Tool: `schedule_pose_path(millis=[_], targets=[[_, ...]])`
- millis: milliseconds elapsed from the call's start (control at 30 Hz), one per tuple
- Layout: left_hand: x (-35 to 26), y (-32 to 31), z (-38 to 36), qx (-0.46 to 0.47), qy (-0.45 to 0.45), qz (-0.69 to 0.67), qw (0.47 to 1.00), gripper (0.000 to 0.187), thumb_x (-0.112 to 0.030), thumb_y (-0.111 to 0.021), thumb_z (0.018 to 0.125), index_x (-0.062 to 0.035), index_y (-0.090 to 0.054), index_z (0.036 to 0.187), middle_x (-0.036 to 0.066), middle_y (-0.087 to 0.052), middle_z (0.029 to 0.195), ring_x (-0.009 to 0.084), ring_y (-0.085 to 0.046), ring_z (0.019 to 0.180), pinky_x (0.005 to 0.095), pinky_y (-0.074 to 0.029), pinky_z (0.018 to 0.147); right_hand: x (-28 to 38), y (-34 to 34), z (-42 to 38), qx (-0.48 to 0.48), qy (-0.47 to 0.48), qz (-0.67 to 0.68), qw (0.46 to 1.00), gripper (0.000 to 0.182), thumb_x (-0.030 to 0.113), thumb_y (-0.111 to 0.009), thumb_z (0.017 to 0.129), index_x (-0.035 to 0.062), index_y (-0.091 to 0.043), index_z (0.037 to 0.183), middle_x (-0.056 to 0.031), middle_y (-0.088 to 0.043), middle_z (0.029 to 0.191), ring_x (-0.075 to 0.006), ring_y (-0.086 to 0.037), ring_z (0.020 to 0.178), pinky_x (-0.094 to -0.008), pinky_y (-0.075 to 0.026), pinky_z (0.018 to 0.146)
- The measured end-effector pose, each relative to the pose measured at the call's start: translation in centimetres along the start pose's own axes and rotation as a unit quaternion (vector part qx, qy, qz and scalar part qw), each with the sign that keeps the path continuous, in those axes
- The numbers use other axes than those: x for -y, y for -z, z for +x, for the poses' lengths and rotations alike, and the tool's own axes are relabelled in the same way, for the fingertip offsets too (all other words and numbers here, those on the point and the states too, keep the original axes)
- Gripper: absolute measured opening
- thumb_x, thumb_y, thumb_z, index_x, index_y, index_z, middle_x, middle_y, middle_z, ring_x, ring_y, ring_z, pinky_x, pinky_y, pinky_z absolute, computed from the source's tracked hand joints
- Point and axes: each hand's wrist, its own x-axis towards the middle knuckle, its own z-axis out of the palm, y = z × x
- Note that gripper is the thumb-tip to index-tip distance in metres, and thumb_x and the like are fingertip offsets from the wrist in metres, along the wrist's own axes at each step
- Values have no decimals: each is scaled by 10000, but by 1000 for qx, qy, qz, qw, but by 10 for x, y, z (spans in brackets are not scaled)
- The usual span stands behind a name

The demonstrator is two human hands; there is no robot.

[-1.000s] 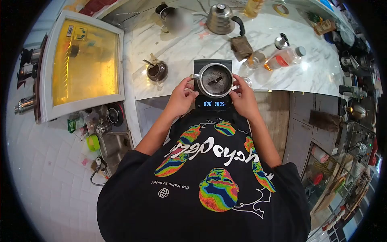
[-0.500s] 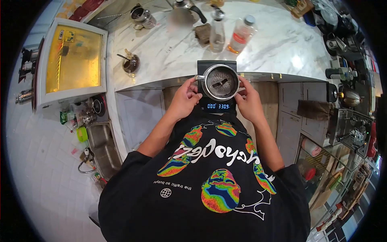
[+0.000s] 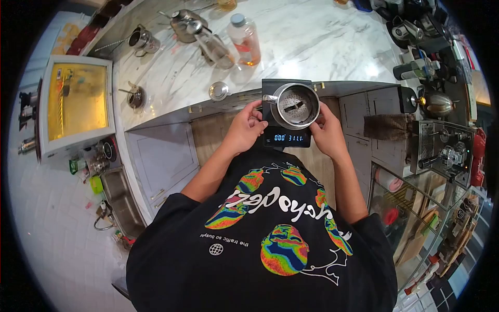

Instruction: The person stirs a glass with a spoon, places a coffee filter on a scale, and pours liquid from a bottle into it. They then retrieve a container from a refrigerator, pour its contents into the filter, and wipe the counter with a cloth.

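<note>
My left hand [image 3: 246,128] is closed on the left edge of a flat black digital scale [image 3: 273,86], thumb toward me. At the opposite edge, my right hand [image 3: 327,132] grips the scale too. On the scale stands a round metal cup [image 3: 300,126], its handle pointing left. Inside it lies a pale perforated disc [image 3: 306,104] with a dark bar across it. The lit display [image 3: 288,138] on the near end shows 000 and about 311.1. Both hands hold the scale in front of my chest, near the counter edge; fingertips under it are hidden.
On the marble counter [image 3: 301,39] are a small round glass [image 3: 219,91], a clear bottle [image 3: 214,51], a bottle with orange liquid [image 3: 244,41], a metal pitcher [image 3: 144,40] and a small pot with a spoon [image 3: 136,97]. A sink [image 3: 122,195] is left, an espresso machine [image 3: 449,151] right.
Counter items have shifted left in view, and the small round glass now shows beside the scale. Scale and cup sit slightly further right in view. The reading fell from about 330.9 to 311.1.
</note>
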Motion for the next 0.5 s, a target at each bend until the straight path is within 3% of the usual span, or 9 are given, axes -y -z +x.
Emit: schedule_pose_path(millis=[500], targets=[[-41, -28, 125, 14, -31, 0, 999, 625, 22, -676, 937, -33, -447, 1516, 49, -550, 1060, 82, -614, 773, 249, -514, 664, -19, 62, 116, -24, 42, 2, 999, 585, -41, -621, 910, 38, -527, 1482, -131, -692, 1110, -191, -682, 828, -340, -566, 760]])
